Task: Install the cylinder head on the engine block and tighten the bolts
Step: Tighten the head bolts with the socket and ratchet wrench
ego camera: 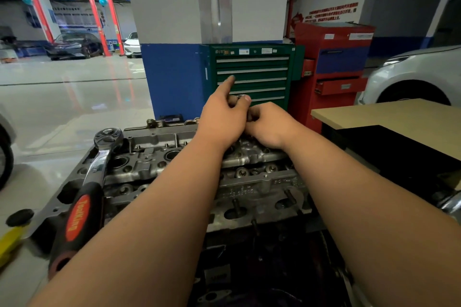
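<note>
A grey metal cylinder head [249,182] lies across the engine block in front of me. Both my hands meet over its far right part. My left hand [224,117] pinches a small metal bolt head [240,96] between thumb and middle finger, with its index finger sticking straight out. My right hand [268,127] is curled just to the right of it, its fingers closed round something mostly hidden, likely the same bolt's shaft. A large ratchet wrench [84,189] with a black and orange handle rests on the left end of the head.
A green tool cabinet [252,72] and a red tool cabinet [334,65] stand behind the engine against a blue and white pillar [172,77]. A tan table [399,117] is at right, a white car [419,72] beyond it. A yellow object [7,244] lies at lower left.
</note>
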`<action>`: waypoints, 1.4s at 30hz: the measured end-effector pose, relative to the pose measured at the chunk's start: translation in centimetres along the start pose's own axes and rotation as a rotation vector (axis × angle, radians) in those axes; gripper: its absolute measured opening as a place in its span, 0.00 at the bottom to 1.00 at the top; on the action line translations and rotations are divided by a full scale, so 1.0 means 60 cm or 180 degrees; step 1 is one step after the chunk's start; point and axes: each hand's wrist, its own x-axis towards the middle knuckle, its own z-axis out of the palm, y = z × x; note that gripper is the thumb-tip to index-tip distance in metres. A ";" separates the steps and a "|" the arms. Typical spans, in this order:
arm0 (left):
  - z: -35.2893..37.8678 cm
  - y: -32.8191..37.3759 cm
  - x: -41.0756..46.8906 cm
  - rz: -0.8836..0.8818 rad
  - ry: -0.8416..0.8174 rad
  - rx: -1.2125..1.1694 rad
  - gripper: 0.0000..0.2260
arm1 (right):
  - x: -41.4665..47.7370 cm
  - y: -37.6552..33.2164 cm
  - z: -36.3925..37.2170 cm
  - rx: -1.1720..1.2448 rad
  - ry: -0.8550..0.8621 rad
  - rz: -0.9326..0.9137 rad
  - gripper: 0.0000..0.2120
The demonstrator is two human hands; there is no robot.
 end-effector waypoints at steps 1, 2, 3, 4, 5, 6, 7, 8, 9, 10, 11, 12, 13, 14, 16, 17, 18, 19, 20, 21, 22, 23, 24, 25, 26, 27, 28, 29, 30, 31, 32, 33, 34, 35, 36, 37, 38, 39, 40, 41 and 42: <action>0.003 0.000 -0.001 -0.0032 -0.0022 -0.0012 0.21 | 0.002 -0.001 0.002 -0.0103 0.0078 -0.0035 0.05; 0.005 -0.001 -0.001 -0.0038 -0.0014 0.0096 0.18 | 0.003 -0.002 0.004 -0.0226 0.0135 -0.0086 0.05; 0.007 -0.001 -0.001 -0.0038 0.0024 0.0242 0.14 | 0.004 -0.004 0.006 -0.0319 0.0155 -0.0123 0.06; 0.006 -0.002 -0.001 -0.0049 0.0105 0.0337 0.12 | 0.004 -0.006 0.007 -0.0331 0.0140 -0.0136 0.07; 0.004 -0.002 0.001 -0.0064 0.0200 0.0370 0.11 | 0.001 -0.006 0.007 -0.0216 0.0102 -0.0127 0.07; 0.002 -0.003 0.002 -0.0063 0.0252 0.0371 0.11 | -0.002 -0.006 0.004 -0.0035 0.0061 -0.0130 0.05; 0.000 -0.004 0.003 -0.0041 0.0231 0.0355 0.14 | -0.004 -0.006 0.002 0.0103 0.0026 -0.0128 0.04; -0.001 -0.004 0.003 -0.0030 0.0163 0.0310 0.19 | -0.005 -0.005 -0.001 0.0165 0.0006 -0.0110 0.05; -0.001 -0.003 0.002 -0.0043 0.0094 0.0228 0.23 | -0.005 -0.004 -0.002 0.0143 0.0019 -0.0083 0.06; 0.001 -0.002 0.001 -0.0087 0.0034 0.0134 0.24 | -0.003 -0.003 -0.002 0.0079 0.0075 -0.0070 0.07; 0.005 -0.002 0.001 -0.0137 0.0002 0.0098 0.23 | -0.002 -0.005 -0.001 -0.0029 0.0158 -0.0062 0.08; 0.008 -0.003 0.001 -0.0165 0.0016 0.0155 0.19 | -0.001 -0.007 0.001 -0.0145 0.0237 -0.0049 0.08; 0.009 -0.004 0.001 -0.0167 0.0079 0.0260 0.15 | 0.000 -0.008 0.004 -0.0179 0.0273 -0.0038 0.07; 0.007 -0.004 0.001 -0.0159 0.0177 0.0344 0.13 | -0.001 -0.009 0.005 -0.0098 0.0260 -0.0038 0.06; 0.001 -0.007 0.004 -0.0141 0.0289 0.0352 0.09 | -0.005 -0.009 0.003 0.0202 0.0092 -0.0041 0.08; -0.001 -0.007 0.003 -0.0103 0.0235 0.0321 0.11 | -0.006 -0.007 0.001 0.0276 -0.0005 -0.0033 0.08; -0.002 -0.005 0.001 -0.0054 0.0132 0.0265 0.16 | -0.006 -0.006 -0.001 0.0257 -0.0044 -0.0018 0.07; -0.002 -0.003 -0.001 -0.0017 0.0050 0.0148 0.21 | -0.006 -0.004 -0.003 0.0189 -0.0031 -0.0005 0.06; -0.001 -0.001 -0.003 -0.0009 0.0015 0.0018 0.25 | -0.004 -0.004 -0.003 0.0116 0.0024 -0.0011 0.06; 0.002 0.000 -0.003 -0.0017 0.0033 -0.0050 0.26 | -0.002 -0.005 -0.002 0.0022 0.0087 -0.0055 0.06; 0.005 0.000 -0.003 -0.0027 0.0088 -0.0015 0.24 | -0.001 -0.007 0.001 -0.0094 0.0121 -0.0116 0.06; 0.006 -0.001 -0.003 -0.0039 0.0158 0.0101 0.19 | 0.000 -0.008 0.004 -0.0222 0.0130 -0.0153 0.07; 0.006 -0.001 -0.002 -0.0047 0.0229 0.0258 0.15 | 0.001 -0.008 0.006 -0.0288 0.0124 -0.0136 0.07; 0.005 -0.003 -0.001 -0.0036 0.0271 0.0374 0.12 | 0.000 -0.008 0.007 -0.0245 0.0100 -0.0080 0.06; 0.003 -0.005 0.001 -0.0010 0.0264 0.0421 0.09 | -0.002 -0.008 0.006 -0.0158 0.0077 -0.0061 0.07; 0.001 -0.005 0.001 0.0028 0.0204 0.0431 0.08 | -0.003 -0.007 0.005 -0.0082 0.0043 -0.0094 0.08; 0.000 -0.003 0.000 0.0073 0.0112 0.0428 0.10 | -0.004 -0.006 0.002 -0.0018 0.0005 -0.0138 0.09; -0.001 -0.002 -0.002 0.0091 0.0023 0.0390 0.13 | -0.004 -0.004 0.000 0.0010 -0.0006 -0.0132 0.08; 0.000 0.001 -0.003 0.0070 -0.0037 0.0294 0.17 | -0.002 -0.003 -0.001 -0.0012 0.0017 -0.0106 0.08; 0.001 0.003 -0.004 0.0022 -0.0068 0.0163 0.20 | 0.000 -0.002 -0.001 -0.0087 0.0059 -0.0077 0.08; 0.005 0.004 -0.004 -0.0028 -0.0064 0.0090 0.22 | 0.004 -0.001 0.001 -0.0302 0.0058 -0.0096 0.08; 0.008 0.004 -0.004 -0.0061 -0.0023 0.0128 0.21 | 0.008 -0.001 0.003 -0.0570 0.0017 -0.0137 0.07; 0.010 0.002 -0.003 -0.0080 0.0039 0.0246 0.19 | 0.011 -0.002 0.006 -0.0771 -0.0003 -0.0210 0.07; 0.011 0.001 -0.002 -0.0094 0.0117 0.0371 0.16 | 0.012 -0.003 0.009 -0.0765 0.0017 -0.0218 0.07; 0.009 -0.001 -0.002 -0.0093 0.0191 0.0450 0.14 | 0.011 -0.004 0.010 -0.0628 0.0050 -0.0158 0.07; 0.006 -0.003 -0.001 -0.0072 0.0241 0.0467 0.12 | 0.009 -0.004 0.010 -0.0416 0.0097 -0.0084 0.07; 0.004 -0.004 -0.001 -0.0040 0.0255 0.0463 0.11 | 0.006 -0.004 0.009 -0.0184 0.0114 -0.0051 0.07; 0.002 -0.004 -0.001 -0.0007 0.0232 0.0464 0.12 | 0.003 -0.003 0.007 0.0036 0.0092 -0.0057 0.06; 0.000 -0.002 -0.002 0.0011 0.0172 0.0446 0.15 | 0.001 -0.002 0.004 0.0182 0.0036 -0.0063 0.06; 0.000 -0.001 -0.003 0.0004 0.0089 0.0375 0.18 | 0.000 -0.002 0.002 0.0197 0.0001 -0.0061 0.05; 0.001 0.002 -0.004 -0.0040 0.0006 0.0251 0.21 | 0.000 -0.001 0.001 0.0131 0.0009 -0.0029 0.06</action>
